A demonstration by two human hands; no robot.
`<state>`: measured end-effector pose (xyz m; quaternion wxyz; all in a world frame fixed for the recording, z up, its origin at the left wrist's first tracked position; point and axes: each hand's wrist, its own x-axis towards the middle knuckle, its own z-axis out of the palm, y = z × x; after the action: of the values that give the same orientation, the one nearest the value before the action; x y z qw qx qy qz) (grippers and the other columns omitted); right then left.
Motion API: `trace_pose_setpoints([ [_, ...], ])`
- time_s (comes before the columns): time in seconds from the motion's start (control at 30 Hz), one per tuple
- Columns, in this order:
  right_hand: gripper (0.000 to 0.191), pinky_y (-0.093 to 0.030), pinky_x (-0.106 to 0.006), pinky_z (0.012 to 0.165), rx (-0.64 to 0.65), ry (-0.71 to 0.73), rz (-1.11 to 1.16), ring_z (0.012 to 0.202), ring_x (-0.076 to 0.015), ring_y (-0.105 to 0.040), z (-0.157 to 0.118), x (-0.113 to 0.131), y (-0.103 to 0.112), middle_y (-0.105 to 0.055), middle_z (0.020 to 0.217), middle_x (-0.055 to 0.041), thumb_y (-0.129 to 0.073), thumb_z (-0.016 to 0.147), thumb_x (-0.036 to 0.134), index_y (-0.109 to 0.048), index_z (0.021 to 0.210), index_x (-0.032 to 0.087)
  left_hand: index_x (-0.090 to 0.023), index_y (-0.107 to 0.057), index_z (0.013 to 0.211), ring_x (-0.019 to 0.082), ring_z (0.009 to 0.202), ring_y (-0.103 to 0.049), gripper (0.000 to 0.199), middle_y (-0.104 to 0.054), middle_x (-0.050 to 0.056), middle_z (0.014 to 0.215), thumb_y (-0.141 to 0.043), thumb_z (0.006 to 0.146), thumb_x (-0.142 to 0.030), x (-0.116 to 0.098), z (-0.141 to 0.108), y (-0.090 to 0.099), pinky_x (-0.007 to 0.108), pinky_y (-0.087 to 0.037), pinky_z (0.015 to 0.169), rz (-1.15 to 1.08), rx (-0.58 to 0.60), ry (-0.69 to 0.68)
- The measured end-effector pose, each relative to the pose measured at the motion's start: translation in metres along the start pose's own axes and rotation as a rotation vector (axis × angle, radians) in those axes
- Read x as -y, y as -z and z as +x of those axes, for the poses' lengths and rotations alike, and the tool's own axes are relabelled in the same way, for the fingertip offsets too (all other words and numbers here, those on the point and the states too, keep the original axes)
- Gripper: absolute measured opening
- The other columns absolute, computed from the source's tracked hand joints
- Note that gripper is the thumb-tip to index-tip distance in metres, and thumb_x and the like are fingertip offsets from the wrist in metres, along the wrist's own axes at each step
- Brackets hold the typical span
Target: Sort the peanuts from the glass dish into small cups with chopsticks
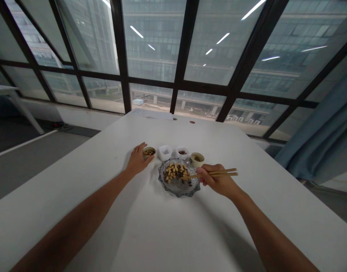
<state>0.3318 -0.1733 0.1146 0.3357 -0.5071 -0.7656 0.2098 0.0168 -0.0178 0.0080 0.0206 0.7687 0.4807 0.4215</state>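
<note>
My left hand (138, 158) is curled around the side of a small cup (149, 152) with pale pieces inside. In my right hand (216, 178) is a pair of chopsticks (224, 172), their tips pointing left into a clear glass dish with a wavy rim (179, 193). A heap of peanuts (173, 170) lies in the dish, with small dark bits among and beside them. I cannot make out whether the tips pinch a piece. Behind the dish stand a white square bowl (165, 152), a second white bowl (180, 152) with dark pieces inside, and another small cup (196, 160) near my right hand.
The white table (151, 234) reaches toward large windows with dark frames (179, 45). Sheets of paper (155, 114) and a small brown round thing (192, 122) lie at its far end. A blue curtain (318, 132) hangs at the right.
</note>
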Motion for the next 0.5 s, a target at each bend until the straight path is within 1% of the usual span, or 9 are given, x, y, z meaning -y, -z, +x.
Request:
trace_pose_setpoints([
  [0.07,0.052,-0.047,-0.024,0.042,-0.051,-0.039,0.105,0.042,-0.0142,-0.06,0.001,-0.005,-0.001,-0.065,0.051,-0.0028,-0.05,0.092,0.061,-0.062,0.062,0.02,-0.017,-0.046,0.134,0.032,0.133,-0.048,0.064,-0.053,0.016,0.14,-0.064,0.083,-0.052,0.001,-0.002,-0.001,0.051,-0.039,0.113,-0.029,-0.002,0.034],
  [0.1,0.054,-0.047,-0.024,0.04,-0.098,-0.063,0.172,0.04,-0.0143,-0.059,0.001,-0.008,-0.003,-0.064,0.05,-0.0029,-0.051,0.09,0.064,-0.063,0.063,0.019,-0.017,-0.045,0.135,0.032,0.134,-0.047,0.066,-0.053,0.016,0.14,-0.065,0.081,-0.052,0.002,-0.003,-0.001,0.051,-0.039,0.113,-0.043,0.0,0.057],
  [0.23,0.057,-0.044,-0.025,0.033,-0.384,-0.181,0.46,0.034,-0.014,-0.055,0.003,-0.024,-0.018,-0.062,0.046,-0.0025,-0.058,0.08,0.073,-0.063,0.065,0.018,-0.016,-0.042,0.138,0.033,0.134,-0.048,0.077,-0.051,0.018,0.142,-0.068,0.077,-0.054,0.006,-0.008,-0.003,0.051,-0.04,0.111,-0.099,0.039,0.197],
  [0.33,0.057,-0.042,-0.025,0.031,-0.544,-0.241,0.626,0.033,-0.0134,-0.053,0.001,-0.038,-0.033,-0.061,0.047,-0.0026,-0.062,0.077,0.074,-0.061,0.065,0.018,-0.014,-0.039,0.141,0.033,0.13,-0.052,0.084,-0.051,0.02,0.142,-0.07,0.074,-0.055,0.009,-0.011,-0.005,0.049,-0.043,0.108,-0.151,0.081,0.28],
  [0.4,0.057,-0.042,-0.025,0.032,-0.613,-0.268,0.708,0.033,-0.0128,-0.052,-0.002,-0.046,-0.041,-0.061,0.047,-0.002,-0.063,0.077,0.073,-0.061,0.065,0.018,-0.014,-0.037,0.143,0.032,0.128,-0.055,0.088,-0.053,0.02,0.141,-0.071,0.074,-0.056,0.009,-0.011,-0.005,0.048,-0.044,0.108,-0.174,0.106,0.286],
  [0.5,0.056,-0.042,-0.025,0.033,-0.663,-0.309,0.786,0.034,-0.013,-0.052,-0.005,-0.054,-0.049,-0.06,0.047,-0.0011,-0.064,0.075,0.074,-0.06,0.066,0.018,-0.013,-0.036,0.143,0.032,0.127,-0.055,0.091,-0.055,0.021,0.139,-0.072,0.072,-0.056,0.008,-0.011,-0.004,0.047,-0.043,0.109,-0.158,0.145,0.271],
])
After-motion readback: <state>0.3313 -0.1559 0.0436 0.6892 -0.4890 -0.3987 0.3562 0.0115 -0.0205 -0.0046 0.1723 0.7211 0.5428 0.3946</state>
